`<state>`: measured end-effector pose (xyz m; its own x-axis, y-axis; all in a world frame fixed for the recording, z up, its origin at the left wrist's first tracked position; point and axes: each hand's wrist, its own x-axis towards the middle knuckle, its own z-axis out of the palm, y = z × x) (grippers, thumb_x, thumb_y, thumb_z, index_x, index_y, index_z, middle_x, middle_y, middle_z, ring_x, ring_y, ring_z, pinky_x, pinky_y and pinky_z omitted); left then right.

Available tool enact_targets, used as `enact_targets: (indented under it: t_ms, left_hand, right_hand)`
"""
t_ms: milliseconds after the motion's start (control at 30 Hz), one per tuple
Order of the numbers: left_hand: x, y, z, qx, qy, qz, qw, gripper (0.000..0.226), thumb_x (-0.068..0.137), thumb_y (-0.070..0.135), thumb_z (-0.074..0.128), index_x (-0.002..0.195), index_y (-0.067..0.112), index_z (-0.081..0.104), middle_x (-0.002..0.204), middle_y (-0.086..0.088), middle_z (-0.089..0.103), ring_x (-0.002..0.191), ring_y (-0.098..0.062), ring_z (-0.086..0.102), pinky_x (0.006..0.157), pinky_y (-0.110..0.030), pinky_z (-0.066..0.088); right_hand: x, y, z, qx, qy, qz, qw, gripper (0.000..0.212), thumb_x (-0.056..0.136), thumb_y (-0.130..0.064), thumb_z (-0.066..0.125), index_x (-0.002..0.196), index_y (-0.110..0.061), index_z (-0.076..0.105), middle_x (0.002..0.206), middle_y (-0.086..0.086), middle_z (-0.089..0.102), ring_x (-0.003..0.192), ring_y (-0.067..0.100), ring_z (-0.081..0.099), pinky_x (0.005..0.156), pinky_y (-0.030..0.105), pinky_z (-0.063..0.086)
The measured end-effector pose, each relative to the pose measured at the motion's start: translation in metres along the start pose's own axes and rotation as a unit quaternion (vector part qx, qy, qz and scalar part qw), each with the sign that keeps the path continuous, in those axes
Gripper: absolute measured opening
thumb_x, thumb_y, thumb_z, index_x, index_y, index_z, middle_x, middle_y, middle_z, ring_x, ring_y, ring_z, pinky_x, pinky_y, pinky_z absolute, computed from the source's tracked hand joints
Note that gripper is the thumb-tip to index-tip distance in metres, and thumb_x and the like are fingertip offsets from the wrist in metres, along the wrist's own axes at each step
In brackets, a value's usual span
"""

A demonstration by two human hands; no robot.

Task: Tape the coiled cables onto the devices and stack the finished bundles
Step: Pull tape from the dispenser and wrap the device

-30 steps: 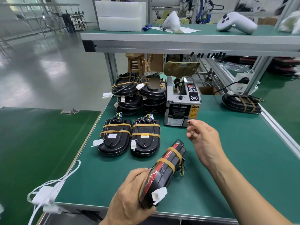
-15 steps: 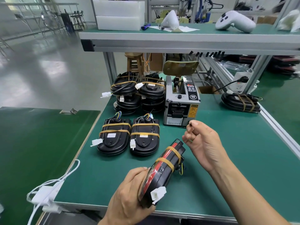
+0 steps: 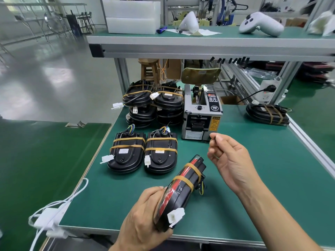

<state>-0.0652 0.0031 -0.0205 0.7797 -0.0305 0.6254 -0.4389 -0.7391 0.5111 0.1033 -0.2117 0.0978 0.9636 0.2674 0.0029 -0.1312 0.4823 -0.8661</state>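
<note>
A person's left hand (image 3: pixel 143 221) grips a black device (image 3: pixel 178 194) by its near end at 6 o'clock, tilted on edge above the green tabletop (image 3: pixel 272 178), its red face turned left. Two bands of tan tape (image 3: pixel 188 175) cross the device and a white connector (image 3: pixel 175 215) juts from its lower end. The right hand (image 3: pixel 230 160) hovers at 3 o'clock of the device, just apart from it, fingers loosely curled with thumb and forefinger pinched together; whether a strip of tape sits between them cannot be told.

At 10 o'clock of the held device, two taped bundles (image 3: pixel 143 153) lie flat side by side on the tabletop, each with two tape bands, coloured wires at the far end and a white plug at the left. Behind them, at 12 o'clock, more bundles stand in two stacks (image 3: pixel 154 104). A tape dispenser (image 3: pixel 201 113) stands just right of the stacks, directly beyond the right hand. Another bundle (image 3: pixel 266 113) lies at the tabletop's far right corner, well apart from the rest. A white cable (image 3: pixel 54 212) hangs over the near left corner. A white controller (image 3: pixel 261 24) rests on the upper shelf (image 3: pixel 199 44).
</note>
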Motion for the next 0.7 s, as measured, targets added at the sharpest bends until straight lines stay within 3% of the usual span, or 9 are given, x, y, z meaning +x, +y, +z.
enact_targets:
  t_ms: [133, 200, 267, 400, 533, 700]
  left_hand:
    - [0.005, 0.005, -0.002, -0.007, 0.009, 0.020, 1.000, 0.066, 0.076, 0.019, 0.084, 0.135, 0.002, 0.061, 0.141, 0.007, 0.059, 0.123, -0.023, 0.068, 0.099, -0.025, 0.057]
    - [0.006, 0.006, -0.003, -0.007, 0.008, 0.022, 1.000, 0.066, 0.074, 0.019, 0.084, 0.134, 0.000, 0.063, 0.142, 0.009, 0.057, 0.123, -0.022, 0.069, 0.099, -0.025, 0.057]
    - [0.004, 0.004, -0.003, -0.001, 0.003, 0.017, 1.000, 0.066, 0.071, 0.017, 0.085, 0.130, -0.005, 0.067, 0.141, 0.008, 0.058, 0.122, -0.022, 0.069, 0.098, -0.025, 0.058]
    - [0.002, 0.002, -0.004, -0.010, -0.008, 0.010, 1.000, 0.074, 0.065, 0.015, 0.087, 0.134, 0.000, 0.064, 0.142, 0.006, 0.059, 0.125, -0.021, 0.068, 0.096, -0.024, 0.058]
    - [0.004, 0.003, -0.004, -0.028, -0.013, 0.020, 0.999, 0.081, 0.064, 0.014, 0.088, 0.138, 0.006, 0.058, 0.151, 0.019, 0.051, 0.125, -0.021, 0.067, 0.101, -0.020, 0.054]
    - [0.003, 0.002, -0.004, -0.032, -0.018, 0.014, 0.999, 0.082, 0.064, 0.015, 0.089, 0.139, 0.007, 0.058, 0.151, 0.019, 0.052, 0.126, -0.020, 0.067, 0.101, -0.021, 0.054]
  right_hand:
    - [0.030, 0.006, -0.042, -0.142, 0.147, -0.008, 0.979, 0.010, 0.097, -0.010, 0.070, 0.102, -0.007, 0.078, 0.081, 0.000, 0.074, 0.068, 0.008, 0.067, 0.070, 0.021, 0.051]
    - [0.046, 0.008, -0.066, -0.236, 0.204, -0.007, 0.950, 0.012, 0.096, -0.007, 0.072, 0.105, -0.002, 0.077, 0.077, -0.001, 0.074, 0.064, 0.005, 0.069, 0.067, 0.018, 0.052]
    - [0.059, 0.010, -0.084, -0.329, 0.234, -0.008, 0.915, 0.006, 0.092, -0.011, 0.076, 0.096, -0.009, 0.081, 0.071, -0.004, 0.075, 0.069, 0.008, 0.072, 0.067, 0.022, 0.053]
    - [0.082, 0.017, -0.093, -0.460, 0.214, -0.017, 0.862, 0.012, 0.087, -0.015, 0.076, 0.077, -0.021, 0.077, 0.068, -0.005, 0.075, 0.081, 0.023, 0.074, 0.073, 0.031, 0.056]
    - [0.102, 0.026, -0.084, -0.553, 0.163, -0.039, 0.816, 0.009, 0.090, -0.016, 0.074, 0.081, -0.019, 0.076, 0.080, -0.005, 0.074, 0.088, 0.023, 0.070, 0.084, 0.032, 0.052]
    - [0.107, 0.039, -0.084, -0.645, 0.138, -0.042, 0.751, 0.010, 0.093, -0.015, 0.066, 0.092, -0.014, 0.077, 0.094, 0.009, 0.076, 0.095, 0.036, 0.066, 0.085, 0.039, 0.053]
